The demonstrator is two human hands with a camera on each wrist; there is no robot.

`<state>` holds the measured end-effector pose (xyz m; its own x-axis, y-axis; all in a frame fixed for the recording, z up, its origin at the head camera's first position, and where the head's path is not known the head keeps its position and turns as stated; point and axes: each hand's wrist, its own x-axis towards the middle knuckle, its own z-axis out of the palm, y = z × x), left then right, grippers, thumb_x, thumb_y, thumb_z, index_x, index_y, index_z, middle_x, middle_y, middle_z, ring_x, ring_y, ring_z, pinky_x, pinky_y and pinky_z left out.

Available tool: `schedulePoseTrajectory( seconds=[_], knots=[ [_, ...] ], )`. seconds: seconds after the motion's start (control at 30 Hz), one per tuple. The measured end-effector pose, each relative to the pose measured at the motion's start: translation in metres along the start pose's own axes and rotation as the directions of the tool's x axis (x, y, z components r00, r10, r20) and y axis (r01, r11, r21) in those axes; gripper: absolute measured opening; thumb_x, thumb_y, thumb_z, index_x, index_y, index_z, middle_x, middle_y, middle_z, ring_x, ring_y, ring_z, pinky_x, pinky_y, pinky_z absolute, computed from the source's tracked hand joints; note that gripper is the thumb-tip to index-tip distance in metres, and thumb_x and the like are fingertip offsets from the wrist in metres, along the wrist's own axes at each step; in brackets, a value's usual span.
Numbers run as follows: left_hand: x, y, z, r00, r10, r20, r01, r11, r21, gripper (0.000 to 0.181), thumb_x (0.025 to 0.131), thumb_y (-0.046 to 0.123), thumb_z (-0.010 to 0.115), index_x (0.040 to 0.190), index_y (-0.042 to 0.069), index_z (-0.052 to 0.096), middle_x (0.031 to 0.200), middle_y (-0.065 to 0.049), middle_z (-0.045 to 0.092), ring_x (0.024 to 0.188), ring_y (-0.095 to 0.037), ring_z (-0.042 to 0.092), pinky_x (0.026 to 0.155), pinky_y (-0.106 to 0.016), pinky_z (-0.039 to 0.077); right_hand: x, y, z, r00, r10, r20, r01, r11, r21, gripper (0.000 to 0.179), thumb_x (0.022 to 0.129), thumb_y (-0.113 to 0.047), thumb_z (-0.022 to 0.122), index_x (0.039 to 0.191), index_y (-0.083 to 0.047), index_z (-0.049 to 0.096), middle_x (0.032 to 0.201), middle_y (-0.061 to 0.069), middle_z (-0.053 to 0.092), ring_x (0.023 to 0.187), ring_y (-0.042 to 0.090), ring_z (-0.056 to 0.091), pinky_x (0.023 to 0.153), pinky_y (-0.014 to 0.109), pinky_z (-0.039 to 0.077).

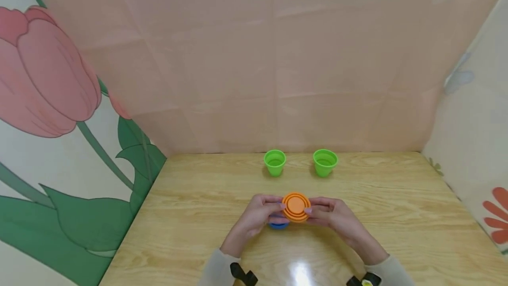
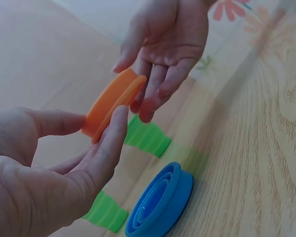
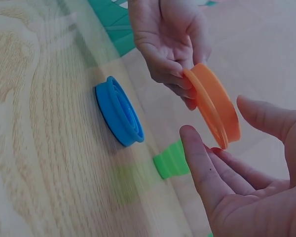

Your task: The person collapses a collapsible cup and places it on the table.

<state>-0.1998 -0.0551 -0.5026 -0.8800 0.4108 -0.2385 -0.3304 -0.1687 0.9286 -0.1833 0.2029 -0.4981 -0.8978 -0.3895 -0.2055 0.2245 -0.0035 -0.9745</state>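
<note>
An orange collapsible cup (image 1: 296, 207), folded flat into concentric rings, is held above the table between both hands. My left hand (image 1: 258, 213) pinches its left edge between thumb and fingers, seen closely in the left wrist view. The right hand (image 1: 332, 213) is at the cup's opposite edge; its fingers (image 3: 202, 173) are fairly straight and spread around the rim, not curled on it. Whether the right fingertips press the rim is hard to tell. Below and behind the orange cup, a folded blue collapsible cup (image 3: 119, 112) lies on the table, partly hidden in the head view.
Two unfolded green cups stand upright near the back of the wooden table (image 1: 190, 215): a left one (image 1: 274, 163) and a right one (image 1: 325, 163). A plain pinkish sheet (image 1: 254, 56) hangs behind, with flower-printed panels at both sides.
</note>
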Motion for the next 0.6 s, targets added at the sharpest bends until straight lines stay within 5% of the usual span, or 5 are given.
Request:
schedulePoseTrajectory(
  seconds=[0.33,0.6],
  knots=[
    [-0.0035,0.0000,-0.0007,0.999,-0.037,0.022,0.038,0.998,-0.043,0.029,0.100,-0.002,0.064,0.126,-0.015,0.063,0.109,-0.014,0.069,0.091,-0.023,0.077,0.087,-0.037,0.068,-0.0022,0.0019,-0.0014,0.999,-0.012,0.036,0.017,0.991,-0.135,0.072,0.094,-0.017,0.079,0.152,0.007,0.046,0.148,0.029,0.058,0.110,0.017,0.074,0.095,0.026,0.061],
    [-0.0035,-0.0008,-0.0006,0.998,-0.059,0.039,0.061,0.997,-0.040,0.028,0.101,0.000,0.064,0.125,-0.014,0.064,0.106,-0.013,0.070,0.090,-0.022,0.077,0.088,-0.036,0.068,-0.0019,0.0053,-0.0004,0.994,-0.024,0.103,0.038,0.989,-0.141,0.081,0.092,-0.014,0.081,0.160,-0.002,0.038,0.166,0.027,0.037,0.119,0.019,0.070,0.098,0.025,0.060]
  ],
)
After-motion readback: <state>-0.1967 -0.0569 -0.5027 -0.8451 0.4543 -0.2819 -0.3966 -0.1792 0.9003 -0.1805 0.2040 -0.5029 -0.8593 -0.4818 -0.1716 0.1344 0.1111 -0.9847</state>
